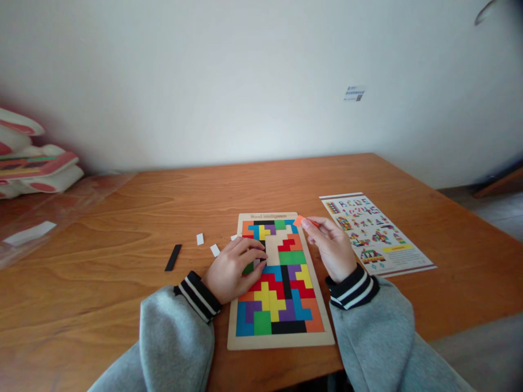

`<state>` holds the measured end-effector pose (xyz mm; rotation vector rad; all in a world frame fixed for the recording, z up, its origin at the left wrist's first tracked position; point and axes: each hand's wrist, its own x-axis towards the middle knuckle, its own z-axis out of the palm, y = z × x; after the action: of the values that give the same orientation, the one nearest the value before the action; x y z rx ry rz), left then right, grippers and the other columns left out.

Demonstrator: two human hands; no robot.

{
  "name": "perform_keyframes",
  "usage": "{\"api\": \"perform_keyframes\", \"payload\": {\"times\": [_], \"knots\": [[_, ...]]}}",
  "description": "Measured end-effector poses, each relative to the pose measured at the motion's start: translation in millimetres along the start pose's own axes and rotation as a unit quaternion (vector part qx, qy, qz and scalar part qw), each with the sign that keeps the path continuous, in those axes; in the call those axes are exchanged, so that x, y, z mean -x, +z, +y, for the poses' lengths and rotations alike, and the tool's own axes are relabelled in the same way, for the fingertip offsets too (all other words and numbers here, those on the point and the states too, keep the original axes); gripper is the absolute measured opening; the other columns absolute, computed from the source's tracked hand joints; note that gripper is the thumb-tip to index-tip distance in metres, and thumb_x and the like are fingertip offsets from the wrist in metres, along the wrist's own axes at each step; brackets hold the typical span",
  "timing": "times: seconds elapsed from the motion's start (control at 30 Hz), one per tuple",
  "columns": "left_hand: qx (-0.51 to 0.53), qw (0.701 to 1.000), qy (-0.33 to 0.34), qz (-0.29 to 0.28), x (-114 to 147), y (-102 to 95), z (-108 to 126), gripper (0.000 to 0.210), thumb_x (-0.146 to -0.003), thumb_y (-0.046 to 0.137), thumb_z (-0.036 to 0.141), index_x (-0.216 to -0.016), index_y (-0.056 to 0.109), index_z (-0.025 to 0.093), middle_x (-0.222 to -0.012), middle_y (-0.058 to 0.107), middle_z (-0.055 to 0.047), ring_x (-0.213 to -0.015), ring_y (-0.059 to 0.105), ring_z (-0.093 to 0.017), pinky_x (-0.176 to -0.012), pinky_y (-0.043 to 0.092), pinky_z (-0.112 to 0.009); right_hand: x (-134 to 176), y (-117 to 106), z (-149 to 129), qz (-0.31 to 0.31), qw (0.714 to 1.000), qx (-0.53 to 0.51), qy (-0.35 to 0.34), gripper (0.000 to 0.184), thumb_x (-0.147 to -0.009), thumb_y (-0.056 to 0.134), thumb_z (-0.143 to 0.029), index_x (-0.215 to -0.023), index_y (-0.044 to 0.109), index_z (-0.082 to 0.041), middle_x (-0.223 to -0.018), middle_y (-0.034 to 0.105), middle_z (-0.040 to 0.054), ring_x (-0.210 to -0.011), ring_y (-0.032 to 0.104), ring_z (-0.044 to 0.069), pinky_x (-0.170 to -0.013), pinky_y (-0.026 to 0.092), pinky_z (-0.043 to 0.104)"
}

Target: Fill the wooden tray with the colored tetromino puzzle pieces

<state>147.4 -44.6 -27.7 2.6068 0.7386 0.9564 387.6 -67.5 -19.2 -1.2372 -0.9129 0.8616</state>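
A wooden puzzle board (281,342) lies on the table in front of me, mostly filled with coloured block pieces. Bare wood shows in a gap in its upper middle. My right hand (333,247) is raised over the board's upper right edge, pinching an orange puzzle piece (298,220) between thumb and fingers. Over the board's left side rests my left hand (237,267), fingers bent and the thumb apart from them, touching pieces beside the gap. It covers part of the pieces there. A small pale piece shows between its thumb and fingers.
Left of the board lie a black strip piece (173,257) and small white pieces (200,239). A printed pattern sheet (373,237) lies to the right on the wooden table (196,190). At the far left are a white and pink object (36,158) and clear plastic wrap (87,201).
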Motion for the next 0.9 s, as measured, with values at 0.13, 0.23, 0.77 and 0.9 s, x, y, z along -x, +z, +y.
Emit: {"api": "perform_keyframes", "payload": {"times": [0.13, 0.23, 0.77, 0.9], "knots": [[0.0, 1.0, 0.006, 0.004, -1.7, -0.9, 1.2, 0.012, -0.095, 0.057, 0.019, -0.1, 0.068, 0.019, -0.105, 0.069, -0.008, -0.094, 0.066, -0.02, -0.086, 0.057, -0.04, 0.4, -1.2, 2.6, 0.01, 1.0, -0.002, 0.015, 0.04, -0.071, 0.081, -0.054, -0.093, 0.076, -0.021, -0.085, 0.076, 0.0041, -0.068, 0.064, 0.014, -0.064, 0.054, 0.029], [-0.003, 1.0, 0.007, 0.002, -2.0, -1.0, 1.4, 0.011, -0.095, 0.058, 0.019, -0.099, 0.068, 0.019, -0.105, 0.069, -0.008, -0.094, 0.065, -0.02, -0.086, 0.057, -0.039, -2.9, -4.3, 5.7, -0.002, 1.0, 0.015, 0.012, 0.045, -0.072, 0.08, -0.055, -0.102, 0.077, -0.022, -0.091, 0.077, 0.005, -0.074, 0.067, 0.016, -0.07, 0.056, 0.032], [-0.001, 1.0, -0.007, 0.002, -1.5, -0.7, 0.5, 0.011, -0.094, 0.059, 0.019, -0.1, 0.068, 0.019, -0.105, 0.069, -0.008, -0.096, 0.065, -0.021, -0.088, 0.056, -0.039, -23.1, 0.9, -0.9, -0.134, 0.988, 0.075, 0.013, 0.041, -0.077, 0.079, -0.046, -0.108, 0.073, -0.02, -0.094, 0.078, 0.0052, -0.076, 0.073, 0.017, -0.076, 0.062, 0.033], [-0.023, 0.999, -0.025, 0.02, -1.6, -1.1, -2.2, 0.013, -0.093, 0.058, 0.018, -0.103, 0.067, 0.019, -0.106, 0.069, -0.008, -0.096, 0.065, -0.021, -0.087, 0.055, -0.039, -37.3, 11.6, -4.7, -0.236, 0.963, 0.131, 0.023, 0.027, -0.077, 0.078, -0.042, -0.09, 0.076, -0.018, -0.082, 0.077, 0.0043, -0.071, 0.071, 0.015, -0.071, 0.06, 0.031]]}}
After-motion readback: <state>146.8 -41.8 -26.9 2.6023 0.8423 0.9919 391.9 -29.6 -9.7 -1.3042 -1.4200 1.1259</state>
